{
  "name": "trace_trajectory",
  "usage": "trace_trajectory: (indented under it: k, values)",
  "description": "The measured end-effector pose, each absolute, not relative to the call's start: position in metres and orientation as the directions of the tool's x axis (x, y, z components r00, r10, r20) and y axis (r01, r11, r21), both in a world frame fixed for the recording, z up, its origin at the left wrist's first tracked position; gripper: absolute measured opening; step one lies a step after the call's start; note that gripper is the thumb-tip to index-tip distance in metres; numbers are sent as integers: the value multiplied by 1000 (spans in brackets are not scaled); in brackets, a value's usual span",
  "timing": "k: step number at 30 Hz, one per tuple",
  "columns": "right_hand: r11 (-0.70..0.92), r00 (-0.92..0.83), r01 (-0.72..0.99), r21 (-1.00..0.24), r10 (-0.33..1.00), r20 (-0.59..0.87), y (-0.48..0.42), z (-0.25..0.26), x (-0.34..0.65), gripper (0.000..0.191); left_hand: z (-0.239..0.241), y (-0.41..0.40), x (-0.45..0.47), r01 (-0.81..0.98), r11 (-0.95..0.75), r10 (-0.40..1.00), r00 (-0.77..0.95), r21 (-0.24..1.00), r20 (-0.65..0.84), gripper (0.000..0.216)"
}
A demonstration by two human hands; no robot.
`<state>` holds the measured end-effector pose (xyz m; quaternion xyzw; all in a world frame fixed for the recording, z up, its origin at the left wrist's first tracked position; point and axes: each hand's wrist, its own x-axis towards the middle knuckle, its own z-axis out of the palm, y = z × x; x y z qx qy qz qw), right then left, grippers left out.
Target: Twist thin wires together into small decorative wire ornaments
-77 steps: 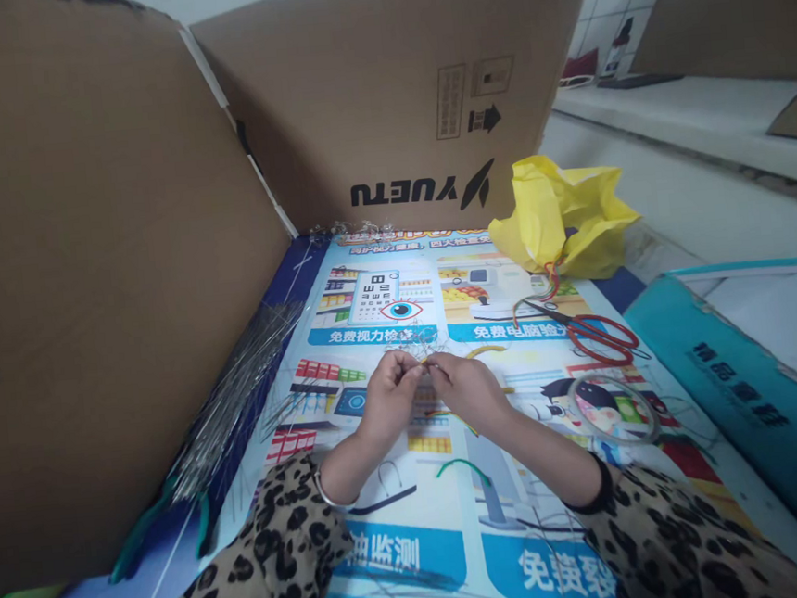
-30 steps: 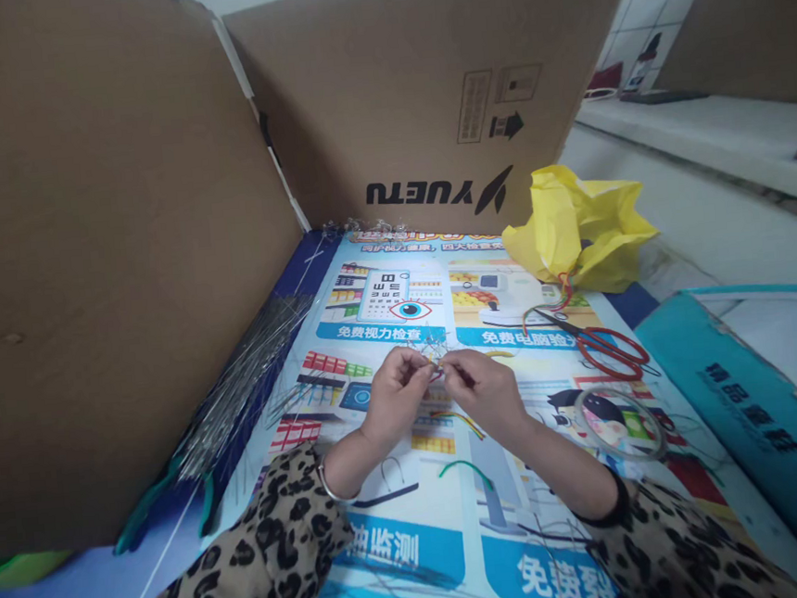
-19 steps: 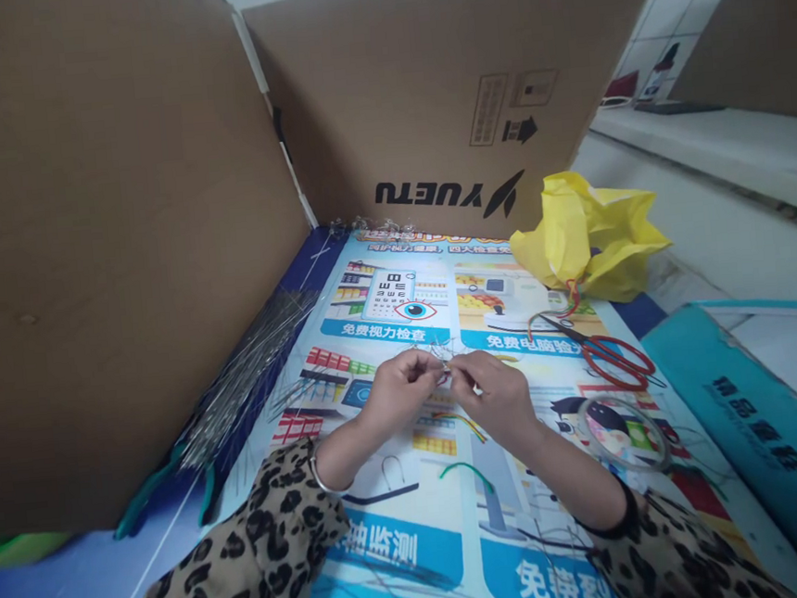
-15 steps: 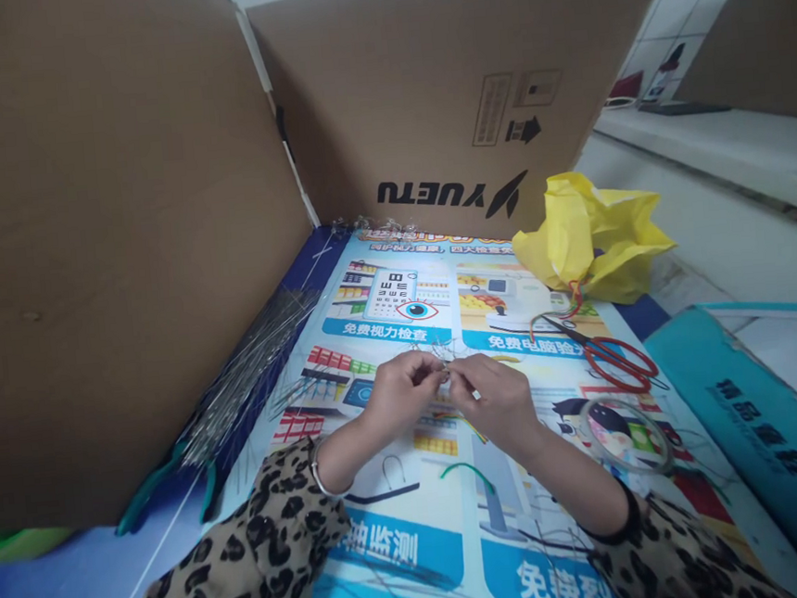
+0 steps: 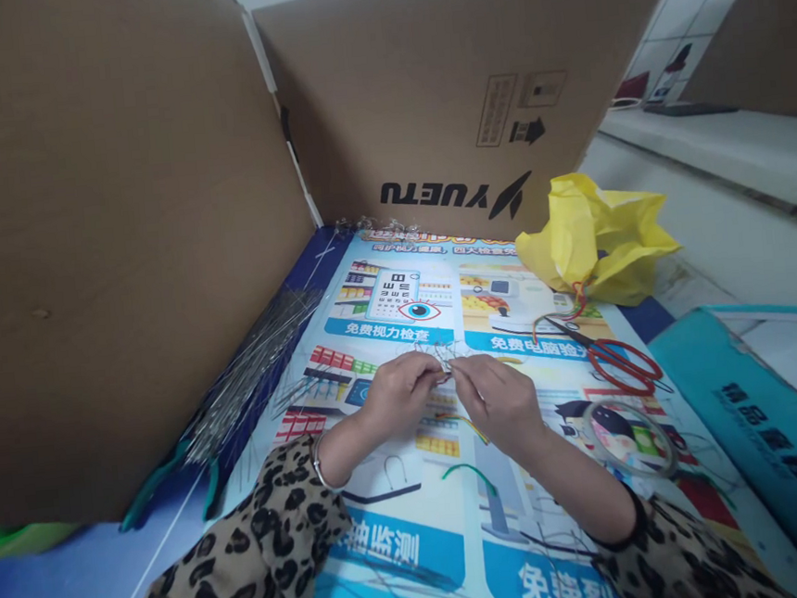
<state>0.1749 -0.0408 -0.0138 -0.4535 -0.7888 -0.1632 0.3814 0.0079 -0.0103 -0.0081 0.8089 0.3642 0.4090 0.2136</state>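
Observation:
My left hand (image 5: 401, 394) and my right hand (image 5: 501, 397) meet over the middle of the printed poster (image 5: 411, 558), fingertips pinched a small gap apart. Both are closed on a piece of thin wire (image 5: 443, 351), whose bent silvery loops show just beyond the fingers. The part right between the fingertips is small and partly hidden. Below the hands lie a short green strip (image 5: 470, 468) and a yellow-and-red strip (image 5: 469, 423). A bundle of straight wires (image 5: 252, 377) rests to the left, near pliers with teal handles (image 5: 211, 487).
Scissors with red handles (image 5: 624, 363) lie at the right, with a roll of clear tape (image 5: 628, 437) nearer me. Behind them sits a crumpled yellow bag (image 5: 588, 236). Cardboard walls (image 5: 421, 83) stand at the back and left. A teal box (image 5: 749, 408) bounds the right side.
My fingertips have drawn slightly apart, the right hand shifting a little to the right. The wire stays between them. The whole view has shifted slightly.

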Motion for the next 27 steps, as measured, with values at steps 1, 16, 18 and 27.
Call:
trace_trajectory:
  k: [1,16,18,27]
  values:
    - [531,-293,842,-97,600,745,-39,-15,176,20,-8,-9,7,401,-637,769,398,658,501,15]
    - [553,-386,833,-30,619,684,-34,-19,177,20,-15,-5,4,350,-705,699,491,616,520,18]
    - [573,-370,818,-49,589,719,-33,-19,176,16,-14,-5,5,345,-686,717,474,641,512,18]
    - [561,-298,822,-99,571,765,-35,-19,172,8,-4,-7,13,20,-135,944,306,991,122,6]
